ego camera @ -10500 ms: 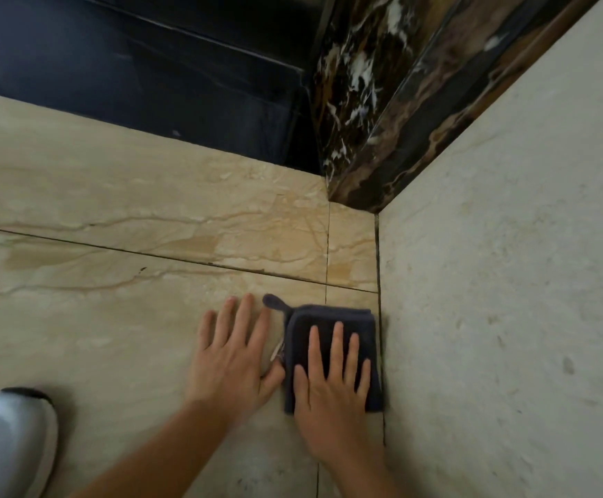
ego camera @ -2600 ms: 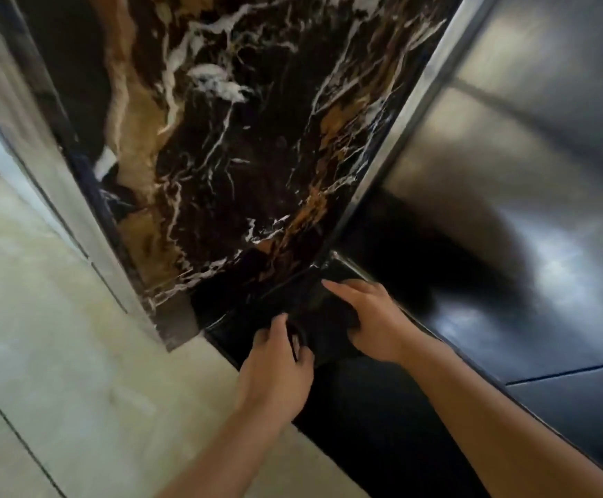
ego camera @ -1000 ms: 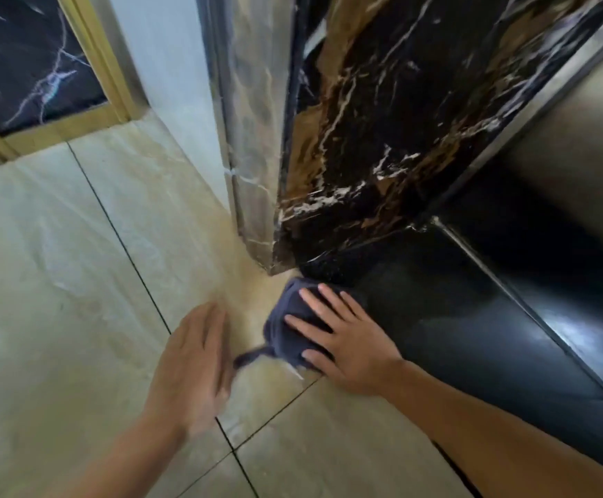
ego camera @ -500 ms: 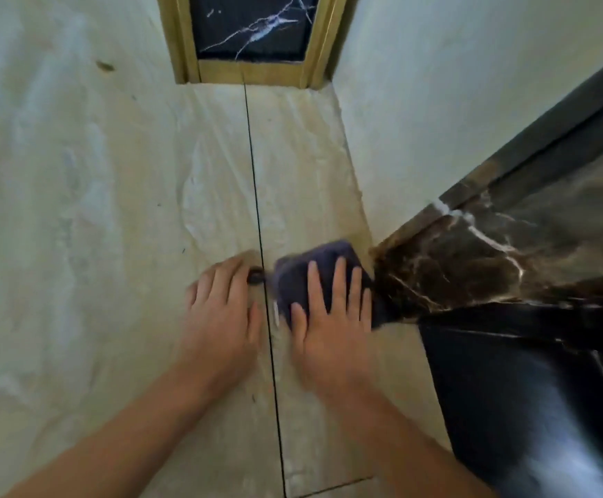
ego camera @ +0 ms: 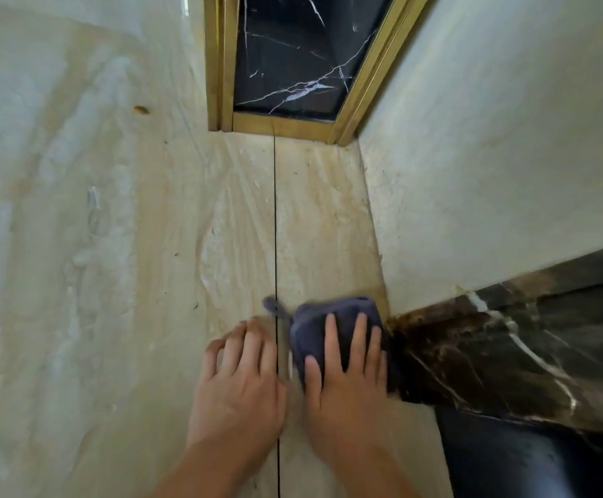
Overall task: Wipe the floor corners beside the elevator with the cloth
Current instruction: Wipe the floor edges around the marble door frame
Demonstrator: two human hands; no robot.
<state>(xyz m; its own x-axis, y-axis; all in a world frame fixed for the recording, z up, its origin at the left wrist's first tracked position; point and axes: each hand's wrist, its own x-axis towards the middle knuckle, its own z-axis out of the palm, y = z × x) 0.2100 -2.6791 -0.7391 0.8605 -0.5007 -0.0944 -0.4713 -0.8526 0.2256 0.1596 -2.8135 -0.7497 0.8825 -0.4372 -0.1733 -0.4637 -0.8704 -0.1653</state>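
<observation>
A folded dark blue cloth (ego camera: pixel 314 319) lies on the beige marble floor (ego camera: pixel 149 282), tucked against the foot of the dark veined marble elevator frame (ego camera: pixel 490 354). My right hand (ego camera: pixel 346 382) lies flat on the cloth, fingers spread and pointing away from me. My left hand (ego camera: pixel 239 386) rests on the bare floor just left of the cloth, fingers slightly curled, holding nothing. The cloth's small loop (ego camera: pixel 273 305) sticks out to the left past my left fingertips.
A cream wall (ego camera: pixel 490 156) runs along the right and meets the elevator frame. A gold-framed black marble panel (ego camera: pixel 292 55) stands at the far end. Black floor (ego camera: pixel 508 461) lies at the lower right. A dark tile joint (ego camera: pixel 275 228) runs down the floor.
The view has swung from the elevator threshold to the corner left of the frame. The cloth under my right hand has slid along the floor toward the wall-frame corner; my left hand followed beside it.
</observation>
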